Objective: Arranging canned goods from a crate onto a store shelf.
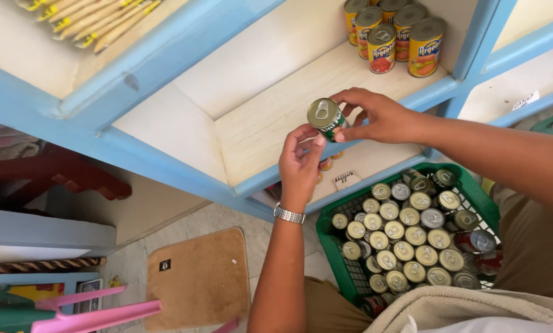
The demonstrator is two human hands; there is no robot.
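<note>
1. Small can (pixel 326 117), green label w/ gold pull-tab lid, is held up in front of the blue-framed shelf (pixel 276 117), above its pale wooden board, lid tilted toward the camera.
2. Right hand (pixel 375 114) comes in from the right; thumb and fingers are closed round the can's upper side and rim, so it has a firm pinch on it.
3. Left hand (pixel 301 163) rises from below, fingers curled, thumb and fingertips touching the can's lower left side. Both hands are on the same can.
4. Left wrist wears a metal-link watch (pixel 289 214).
5. Green plastic crate (pixel 483 197) sits low right, just beside the person's knees, packed w/ more cans (pixel 406 237), mostly upright w/ gold or silver lids, a few lying on their sides at the edges.
6. At the back right of the same shelf stands a cluster of taller yellow-and-red cans (pixel 397 37), well apart from the held can.
7. Top left compartment holds a stack of yellow packets (pixel 85 21).
8. On the floor lower left: a tan mat (pixel 196 277), near a pink plastic piece (pixel 97 308).
</note>
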